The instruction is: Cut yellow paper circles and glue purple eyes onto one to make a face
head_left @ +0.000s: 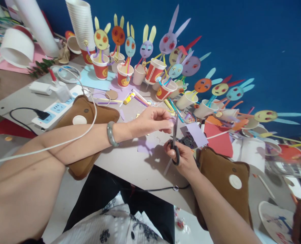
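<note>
My left hand (152,120), with a green bangle on its wrist, pinches a small piece of purple paper (171,121) near the middle of the view. Black-handled scissors (175,149) are held in my right hand (182,157), its fingers in the handle loops. Their blades point up and lie right beside the purple piece; whether they touch it is too small to tell. Purple paper scraps (145,146) lie on the table below my left hand, and a purple sheet (197,134) rests right of the scissors.
Paper cups with rabbit-faced figures (125,73) line the back of the table (130,169). Brown cushions (223,179) lie on both sides. A power strip (57,107) is at left, with a white cable crossing my left arm. Red paper (218,139) lies at right.
</note>
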A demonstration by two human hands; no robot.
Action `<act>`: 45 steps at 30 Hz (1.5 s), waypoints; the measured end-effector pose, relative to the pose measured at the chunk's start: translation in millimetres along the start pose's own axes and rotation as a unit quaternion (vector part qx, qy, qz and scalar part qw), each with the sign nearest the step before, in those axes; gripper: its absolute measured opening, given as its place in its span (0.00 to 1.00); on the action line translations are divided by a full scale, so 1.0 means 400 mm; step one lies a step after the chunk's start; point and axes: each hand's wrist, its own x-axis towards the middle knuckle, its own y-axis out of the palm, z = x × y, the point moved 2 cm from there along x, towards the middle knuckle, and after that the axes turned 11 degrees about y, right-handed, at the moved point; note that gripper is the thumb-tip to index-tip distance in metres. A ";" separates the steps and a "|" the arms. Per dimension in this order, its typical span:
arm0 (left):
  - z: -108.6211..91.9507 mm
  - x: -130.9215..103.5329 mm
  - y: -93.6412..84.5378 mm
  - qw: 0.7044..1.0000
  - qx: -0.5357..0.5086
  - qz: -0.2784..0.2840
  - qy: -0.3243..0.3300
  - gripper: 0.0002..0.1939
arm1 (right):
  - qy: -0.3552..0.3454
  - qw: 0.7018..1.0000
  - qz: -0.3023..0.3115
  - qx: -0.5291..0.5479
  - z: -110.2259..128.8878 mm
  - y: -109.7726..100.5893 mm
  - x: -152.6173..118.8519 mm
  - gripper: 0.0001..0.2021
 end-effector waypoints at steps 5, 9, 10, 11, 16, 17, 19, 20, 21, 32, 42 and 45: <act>-0.003 0.000 0.000 1.000 -0.001 -0.001 0.000 0.15 | 0.003 1.000 -0.003 0.002 -0.003 0.001 0.000 0.30; -0.002 0.001 -0.001 1.000 -0.001 -0.005 -0.003 0.15 | 0.008 1.000 -0.004 0.000 -0.006 0.000 0.002 0.30; -0.002 0.001 -0.001 1.000 -0.002 -0.006 -0.002 0.14 | 0.008 1.000 -0.004 -0.002 -0.005 0.000 0.002 0.30; -0.002 0.001 -0.002 1.000 -0.003 -0.007 -0.001 0.14 | 0.008 1.000 -0.003 -0.005 -0.005 -0.001 0.002 0.30; -0.003 0.001 -0.002 1.000 -0.001 -0.012 0.003 0.14 | 0.011 1.000 -0.004 -0.001 0.000 0.000 0.001 0.30; -0.003 0.001 -0.002 1.000 0.001 -0.013 0.003 0.15 | 0.011 1.000 -0.005 0.001 0.000 0.000 0.001 0.30; -0.005 0.002 -0.002 1.000 0.003 -0.014 0.003 0.15 | 0.011 1.000 -0.007 0.004 0.000 0.001 0.000 0.30; -0.006 0.002 -0.002 1.000 0.005 -0.015 0.002 0.15 | 0.009 1.000 -0.007 0.005 -0.001 0.001 -0.001 0.30; -0.006 0.002 -0.002 1.000 0.006 -0.016 0.002 0.14 | 0.007 1.000 -0.006 0.005 -0.002 0.001 -0.001 0.29; -0.013 0.002 -0.001 0.999 0.019 -0.028 0.018 0.11 | 0.004 1.000 -0.003 0.000 -0.007 -0.001 0.000 0.28; -0.014 0.000 -0.004 0.998 0.035 -0.032 0.031 0.13 | 0.011 1.000 0.003 -0.002 -0.019 -0.003 0.000 0.30; -0.008 0.001 -0.002 0.999 0.022 -0.028 0.020 0.16 | 0.012 1.000 0.000 -0.006 -0.015 -0.003 -0.001 0.31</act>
